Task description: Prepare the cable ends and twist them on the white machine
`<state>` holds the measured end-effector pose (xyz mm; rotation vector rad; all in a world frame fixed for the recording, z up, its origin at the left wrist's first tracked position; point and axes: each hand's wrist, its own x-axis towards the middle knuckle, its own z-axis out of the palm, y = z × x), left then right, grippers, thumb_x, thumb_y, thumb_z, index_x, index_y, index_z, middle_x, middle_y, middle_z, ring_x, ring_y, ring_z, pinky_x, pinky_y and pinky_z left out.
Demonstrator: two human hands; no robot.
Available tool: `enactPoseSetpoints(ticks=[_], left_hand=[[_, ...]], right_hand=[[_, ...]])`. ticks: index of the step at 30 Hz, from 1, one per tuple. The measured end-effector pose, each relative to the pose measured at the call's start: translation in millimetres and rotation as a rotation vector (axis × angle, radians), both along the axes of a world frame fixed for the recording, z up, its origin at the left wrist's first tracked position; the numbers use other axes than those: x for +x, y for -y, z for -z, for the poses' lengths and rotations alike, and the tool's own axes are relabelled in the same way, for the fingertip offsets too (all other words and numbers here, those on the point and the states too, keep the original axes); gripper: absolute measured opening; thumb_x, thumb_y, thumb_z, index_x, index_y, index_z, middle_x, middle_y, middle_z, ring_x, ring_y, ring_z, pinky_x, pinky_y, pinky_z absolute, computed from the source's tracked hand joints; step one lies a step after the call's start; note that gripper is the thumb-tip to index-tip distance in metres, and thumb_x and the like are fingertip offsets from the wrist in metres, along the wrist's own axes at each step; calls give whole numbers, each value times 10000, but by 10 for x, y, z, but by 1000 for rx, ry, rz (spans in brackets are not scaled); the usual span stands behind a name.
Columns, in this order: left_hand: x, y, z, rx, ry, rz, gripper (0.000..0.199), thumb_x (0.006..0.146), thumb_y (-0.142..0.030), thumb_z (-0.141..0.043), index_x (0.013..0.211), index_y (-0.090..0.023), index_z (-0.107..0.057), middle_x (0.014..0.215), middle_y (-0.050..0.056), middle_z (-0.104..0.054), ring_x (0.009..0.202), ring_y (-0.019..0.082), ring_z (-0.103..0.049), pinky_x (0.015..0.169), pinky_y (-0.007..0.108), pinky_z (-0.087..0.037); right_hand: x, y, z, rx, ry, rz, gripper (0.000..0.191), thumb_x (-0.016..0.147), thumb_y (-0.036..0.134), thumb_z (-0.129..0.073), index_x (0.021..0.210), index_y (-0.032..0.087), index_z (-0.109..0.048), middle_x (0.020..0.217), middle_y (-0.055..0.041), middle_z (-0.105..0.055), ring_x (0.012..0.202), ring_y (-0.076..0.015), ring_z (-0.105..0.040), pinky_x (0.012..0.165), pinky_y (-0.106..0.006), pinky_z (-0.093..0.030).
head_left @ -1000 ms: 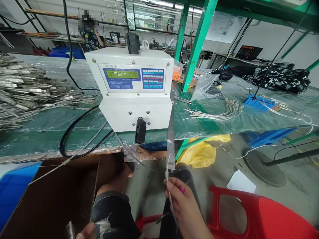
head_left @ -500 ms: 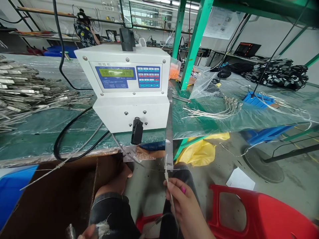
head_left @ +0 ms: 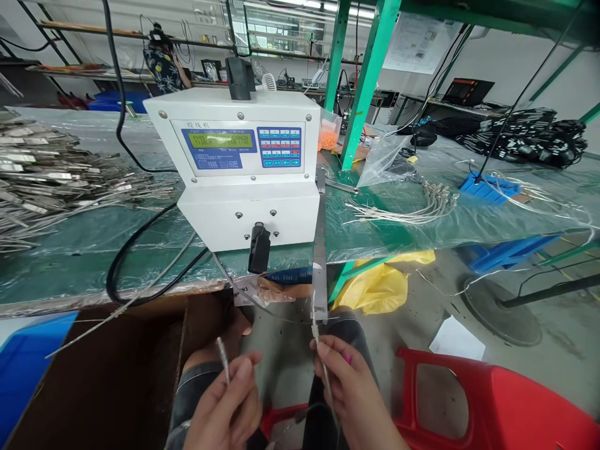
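My left hand (head_left: 229, 403) is closed around a thin silvery cable end (head_left: 222, 351), pinched between thumb and fingers with its tip pointing up. To the right, my right hand (head_left: 344, 381) pinches a thin pale cable (head_left: 315, 329), whose upper end lies near the bottom of a metal strip (head_left: 319, 275). That cable runs down past my palm and out of view; whether it joins the left piece, I cannot tell. Above both hands stands a white machine (head_left: 276, 215) with a lit display, a keypad and a black clamp-like part (head_left: 259, 250) on its front.
A heap of silvery cables (head_left: 70, 165) covers the bench's left side. White cables (head_left: 412, 209) lie on the right. Below are an open cardboard box (head_left: 117, 375) and a red plastic stool (head_left: 497, 387). A green post (head_left: 365, 87) rises beside the machine. Another person (head_left: 162, 65) sits behind.
My left hand has risen from the lower left edge toward the middle, bringing the silvery cable end upright into view. My right hand keeps its grip in nearly the same place.
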<state>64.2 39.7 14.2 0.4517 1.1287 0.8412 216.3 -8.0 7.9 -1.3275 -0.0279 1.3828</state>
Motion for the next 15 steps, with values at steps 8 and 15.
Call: enactPoseSetpoints(ticks=[8,15], left_hand=[[403,-263,-37,98,1,164,437,672,-496,-840,887,-141,-705,422,-118,-328,414,49,-205,406,183,-211],[583,-399,-22,181,22,214,343,748,-421,-793,909,-139,-681,437,-127,-318,423,48,-177,412,182,-174]], right_hand=[[-37,-29,6,13,6,21,537,542,569,-870,799,147,-659,548,44,-555,368,1,-246,362,-148,-86],[-30,-35,-24,-11,4,16,540,532,570,-868,787,159,-627,533,52,-569,345,9,-204,341,-151,-46]])
